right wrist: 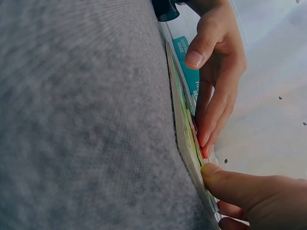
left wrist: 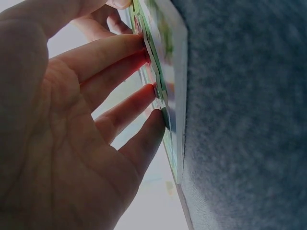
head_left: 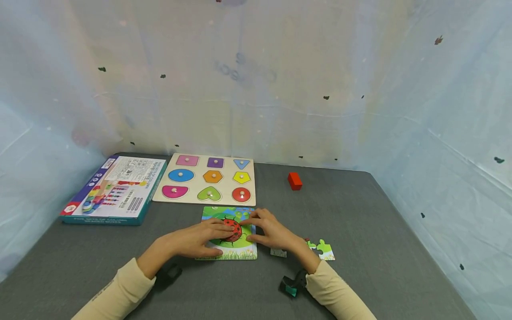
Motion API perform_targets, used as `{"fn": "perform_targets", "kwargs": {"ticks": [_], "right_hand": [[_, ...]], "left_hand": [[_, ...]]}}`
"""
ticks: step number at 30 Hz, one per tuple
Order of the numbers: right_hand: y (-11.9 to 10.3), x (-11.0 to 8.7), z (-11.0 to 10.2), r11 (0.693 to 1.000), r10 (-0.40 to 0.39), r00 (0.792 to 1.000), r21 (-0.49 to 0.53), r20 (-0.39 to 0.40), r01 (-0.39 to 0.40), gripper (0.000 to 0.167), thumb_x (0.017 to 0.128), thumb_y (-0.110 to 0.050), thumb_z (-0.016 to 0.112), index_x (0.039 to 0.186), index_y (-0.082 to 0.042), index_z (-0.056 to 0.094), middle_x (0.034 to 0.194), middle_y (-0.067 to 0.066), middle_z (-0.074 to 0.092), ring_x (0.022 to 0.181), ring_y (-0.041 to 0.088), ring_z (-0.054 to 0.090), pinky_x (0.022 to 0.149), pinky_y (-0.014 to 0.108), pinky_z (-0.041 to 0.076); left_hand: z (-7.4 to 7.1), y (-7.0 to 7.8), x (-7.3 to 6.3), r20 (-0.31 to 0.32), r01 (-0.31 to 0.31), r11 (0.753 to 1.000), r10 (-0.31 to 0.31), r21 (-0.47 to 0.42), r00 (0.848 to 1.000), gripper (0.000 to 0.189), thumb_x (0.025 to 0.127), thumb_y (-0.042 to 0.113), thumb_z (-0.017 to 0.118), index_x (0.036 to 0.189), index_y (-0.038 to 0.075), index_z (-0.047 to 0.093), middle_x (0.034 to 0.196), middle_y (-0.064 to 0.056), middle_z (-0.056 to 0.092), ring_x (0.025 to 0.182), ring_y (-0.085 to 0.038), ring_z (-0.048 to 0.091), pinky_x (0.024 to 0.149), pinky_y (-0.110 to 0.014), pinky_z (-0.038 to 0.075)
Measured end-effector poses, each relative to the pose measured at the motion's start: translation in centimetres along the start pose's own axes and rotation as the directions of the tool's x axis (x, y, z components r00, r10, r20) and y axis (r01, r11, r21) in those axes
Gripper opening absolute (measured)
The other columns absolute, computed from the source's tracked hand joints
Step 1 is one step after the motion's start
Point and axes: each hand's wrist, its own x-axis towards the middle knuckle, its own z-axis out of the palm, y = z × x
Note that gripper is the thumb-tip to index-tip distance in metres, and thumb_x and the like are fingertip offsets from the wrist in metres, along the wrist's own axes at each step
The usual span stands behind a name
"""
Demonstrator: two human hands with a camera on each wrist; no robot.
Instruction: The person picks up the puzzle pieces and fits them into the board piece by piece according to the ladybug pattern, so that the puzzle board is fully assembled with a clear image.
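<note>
A ladybug jigsaw puzzle in a thin tray lies flat on the grey table, with a red spotted ladybug on green. My left hand lies over its left half, fingers extended; in the left wrist view the fingertips touch the pieces. My right hand is at the puzzle's right edge, fingers bent and spread from the thumb. In the right wrist view its thumb presses on the puzzle's surface near the rim. Loose jigsaw pieces lie right of the puzzle, partly hidden by my right forearm.
Behind the puzzle lies a wooden shape board with colourful knobbed shapes. A flat toy box is at the back left. A red block stands at the back right. Pale sheeting hangs behind the table.
</note>
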Motion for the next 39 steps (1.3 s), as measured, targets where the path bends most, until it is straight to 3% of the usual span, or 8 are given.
{"fn": "perform_targets", "kwargs": {"ticks": [16,25,29,33,39], "right_hand": [[0.3,-0.1,-0.4,0.998,-0.028,1.000,0.060,0.003,0.028,0.036,0.087,-0.021,0.066,0.121,-0.010,0.062,0.115,0.004,0.053,0.107,0.018,0.042,0.089,0.037,0.037],[0.5,-0.2,-0.1,0.996,-0.057,0.998,0.070,-0.017,0.058,0.034,0.088,-0.019,0.065,0.121,-0.009,0.062,0.122,0.011,0.051,0.113,0.025,0.041,0.094,0.042,0.035],[0.7,-0.2,0.0,0.994,-0.073,0.997,0.081,-0.030,0.075,0.034,0.088,-0.018,0.065,0.121,-0.008,0.061,0.125,0.015,0.049,0.117,0.026,0.040,0.096,0.044,0.034],[0.9,-0.2,0.0,0.993,-0.065,0.997,0.098,-0.030,0.068,0.034,0.088,-0.018,0.065,0.121,-0.008,0.061,0.126,0.015,0.048,0.118,0.026,0.039,0.096,0.044,0.034],[1.2,-0.2,0.2,0.994,-0.050,0.999,0.095,-0.013,0.051,0.034,0.089,-0.020,0.064,0.121,-0.009,0.060,0.127,0.013,0.047,0.120,0.025,0.038,0.098,0.044,0.034]], "left_hand": [[0.1,-0.1,0.0,0.000,-0.013,1.000,0.013,0.025,1.000,0.060,0.086,0.034,0.065,0.139,0.012,0.046,0.139,0.000,0.048,0.130,-0.025,0.035,0.104,-0.049,0.030],[0.1,-0.2,-0.2,-0.016,-0.028,0.999,0.028,0.023,0.999,0.060,0.086,0.030,0.066,0.139,0.012,0.046,0.139,0.000,0.047,0.129,-0.027,0.035,0.102,-0.048,0.033],[0.0,-0.2,-0.3,-0.030,-0.021,0.999,0.022,0.042,0.999,0.060,0.085,0.029,0.068,0.139,0.015,0.045,0.140,0.001,0.046,0.125,-0.030,0.035,0.098,-0.051,0.035],[-0.2,-0.3,-0.4,-0.034,-0.016,0.997,0.019,0.072,0.999,0.061,0.084,0.032,0.068,0.139,0.017,0.046,0.139,0.003,0.047,0.119,-0.026,0.037,0.094,-0.050,0.036],[-0.7,-0.4,-0.6,0.006,0.016,1.000,-0.016,0.016,1.000,0.064,0.083,0.032,0.070,0.139,0.016,0.045,0.142,0.000,0.043,0.123,-0.023,0.035,0.098,-0.047,0.036]]}}
